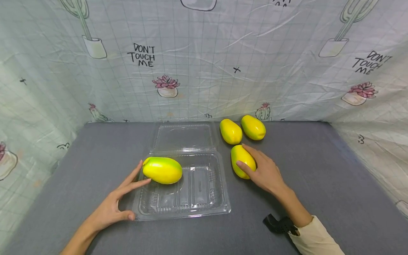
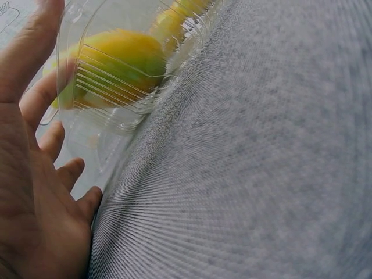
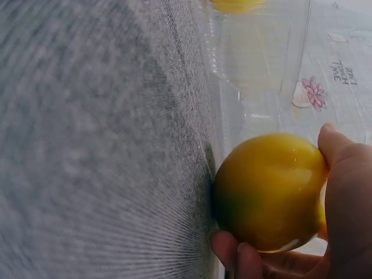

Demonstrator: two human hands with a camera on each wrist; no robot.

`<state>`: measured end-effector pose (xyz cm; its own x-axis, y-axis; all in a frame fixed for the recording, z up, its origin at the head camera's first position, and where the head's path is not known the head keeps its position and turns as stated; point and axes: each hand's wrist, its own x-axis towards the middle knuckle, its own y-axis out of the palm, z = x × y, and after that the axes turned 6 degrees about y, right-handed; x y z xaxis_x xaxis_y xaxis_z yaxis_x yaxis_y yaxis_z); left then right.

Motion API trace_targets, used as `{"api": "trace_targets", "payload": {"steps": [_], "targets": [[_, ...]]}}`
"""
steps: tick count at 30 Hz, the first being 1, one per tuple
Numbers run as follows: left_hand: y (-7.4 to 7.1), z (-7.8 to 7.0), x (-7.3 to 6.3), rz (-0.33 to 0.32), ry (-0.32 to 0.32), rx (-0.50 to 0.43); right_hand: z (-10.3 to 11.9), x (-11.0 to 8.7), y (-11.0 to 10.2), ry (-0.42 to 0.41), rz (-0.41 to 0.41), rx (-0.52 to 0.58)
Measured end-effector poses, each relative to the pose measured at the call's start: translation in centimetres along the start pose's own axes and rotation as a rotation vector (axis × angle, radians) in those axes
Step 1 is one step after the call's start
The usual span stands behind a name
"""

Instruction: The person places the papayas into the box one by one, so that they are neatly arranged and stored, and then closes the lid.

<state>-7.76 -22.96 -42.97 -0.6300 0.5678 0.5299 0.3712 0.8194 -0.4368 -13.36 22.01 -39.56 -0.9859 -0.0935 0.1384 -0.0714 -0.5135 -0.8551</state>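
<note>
A clear plastic clamshell box lies with its lid folded back. In its left half rests a yellow-green papaya-like fruit. My left hand is spread at the box's left side, fingertips by the fruit's left end and thumb near the front left corner. In the left wrist view, its fingers stand beside the clear wall. To the right of the box, my right hand grips a second such fruit between thumb and fingers. The right wrist view shows this fruit close to the grey surface.
Two more of the yellow fruits, one on the left and one on the right, lie behind the right hand. A printed curtain hangs behind the grey table. A black strap is on the right wrist.
</note>
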Motion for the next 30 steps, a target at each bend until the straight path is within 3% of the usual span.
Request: {"api": "trace_targets", "payload": {"steps": [16, 30], "targets": [[0.1, 0.1, -0.1, 0.001, -0.001, 0.018, -0.3, 0.0, -1.3, -0.077, 0.104, 0.010], [0.5, -0.1, -0.5, -0.004, -0.013, 0.021, -0.3, -0.3, -2.1, -0.157, 0.137, 0.025]]}}
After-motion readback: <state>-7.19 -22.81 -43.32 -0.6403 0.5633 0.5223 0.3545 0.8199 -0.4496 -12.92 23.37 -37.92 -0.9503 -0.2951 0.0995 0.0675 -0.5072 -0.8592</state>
